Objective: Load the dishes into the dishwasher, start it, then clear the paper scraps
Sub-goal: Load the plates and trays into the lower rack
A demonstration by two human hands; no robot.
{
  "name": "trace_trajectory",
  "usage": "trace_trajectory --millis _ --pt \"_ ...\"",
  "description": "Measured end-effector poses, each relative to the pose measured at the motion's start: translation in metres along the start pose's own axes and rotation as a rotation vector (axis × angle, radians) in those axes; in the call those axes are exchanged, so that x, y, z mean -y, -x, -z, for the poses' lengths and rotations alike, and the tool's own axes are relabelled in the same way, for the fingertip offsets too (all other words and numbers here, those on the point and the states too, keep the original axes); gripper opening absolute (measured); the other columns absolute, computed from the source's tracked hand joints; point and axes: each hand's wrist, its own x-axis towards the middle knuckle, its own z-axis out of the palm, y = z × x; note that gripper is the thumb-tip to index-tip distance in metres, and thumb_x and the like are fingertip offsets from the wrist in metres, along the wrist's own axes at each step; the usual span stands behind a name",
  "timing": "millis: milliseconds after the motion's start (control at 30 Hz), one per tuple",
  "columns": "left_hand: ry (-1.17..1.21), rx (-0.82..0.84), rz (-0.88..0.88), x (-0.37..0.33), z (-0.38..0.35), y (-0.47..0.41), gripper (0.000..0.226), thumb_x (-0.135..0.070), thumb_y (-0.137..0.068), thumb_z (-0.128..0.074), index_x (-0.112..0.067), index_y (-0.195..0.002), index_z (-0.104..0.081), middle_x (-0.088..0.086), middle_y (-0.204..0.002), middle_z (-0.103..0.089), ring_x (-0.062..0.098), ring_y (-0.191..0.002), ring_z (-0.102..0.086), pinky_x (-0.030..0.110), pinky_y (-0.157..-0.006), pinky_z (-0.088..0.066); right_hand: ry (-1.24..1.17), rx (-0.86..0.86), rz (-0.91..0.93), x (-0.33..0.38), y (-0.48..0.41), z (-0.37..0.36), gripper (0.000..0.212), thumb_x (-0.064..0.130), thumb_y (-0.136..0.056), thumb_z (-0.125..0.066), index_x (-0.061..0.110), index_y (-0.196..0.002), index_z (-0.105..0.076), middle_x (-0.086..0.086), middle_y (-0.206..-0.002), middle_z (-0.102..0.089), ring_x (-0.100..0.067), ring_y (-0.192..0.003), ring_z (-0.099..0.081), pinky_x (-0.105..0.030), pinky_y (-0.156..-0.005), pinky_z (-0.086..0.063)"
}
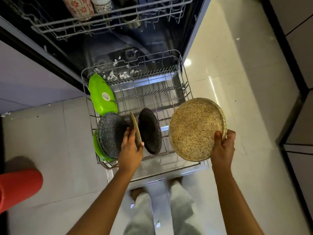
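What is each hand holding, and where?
Left hand grips the edge-on plate, right hand the speckled plate, each by its near rim.

Tan speckled plate (194,129), dark brown plate (149,131), grey-speckled black bowl (110,133), lime green dish (101,95), red-flowered white cup (77,6).

Glare streaks the glossy floor (237,73) beyond the right hand (223,146); dishwasher (110,43) dark inside, edges bowed, slightly soft.
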Motion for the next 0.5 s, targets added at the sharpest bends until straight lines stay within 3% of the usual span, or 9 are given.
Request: trace_trajectory --millis 67,267,500 --pt "-0.06 0.007 0.005 0.005 -0.016 -0.014 0.067 -0.015 -0.091 -0.057 -0.014 -0.15 -0.023 0.007 -0.157 -0.018 0.028 -0.141 -0.026 0.038 -0.11 -0.03 0.153 0.038 0.051 0.0 -0.008 -0.011 0.018 0.025 -0.1 -0.04 0.012 -0.113 -0.042 -0.006 -0.084 -0.057 -0.02 -0.067 -0.054 -0.027 -0.064 -0.037" --pt "-0.192 -0.018 -0.001 0.013 -0.041 -0.023 0.067 -0.007 -0.094 -0.044 -0.012 -0.151 -0.01 0.009 -0.157 -0.02 0.028 -0.143 -0.023 0.044 -0.112 -0.028 0.349 0.194 0.183 0.009 -0.019 -0.044 0.025 0.021 -0.099 -0.036 0.009 -0.121 -0.038 -0.011 -0.084 -0.057 -0.029 -0.071 -0.058 -0.033 -0.061 -0.048" --pt "-0.266 -0.009 -0.013 0.018 -0.043 -0.021 0.066 -0.011 -0.097 -0.042 -0.016 -0.152 -0.006 0.004 -0.158 -0.017 0.024 -0.145 -0.018 0.048 -0.112 -0.029 0.468 0.313 0.254 0.012 -0.023 -0.065 0.029 0.013 -0.098 -0.039 0.003 -0.125 -0.038 -0.011 -0.09 -0.061 -0.017 -0.066 -0.05 -0.007 -0.045 -0.027"
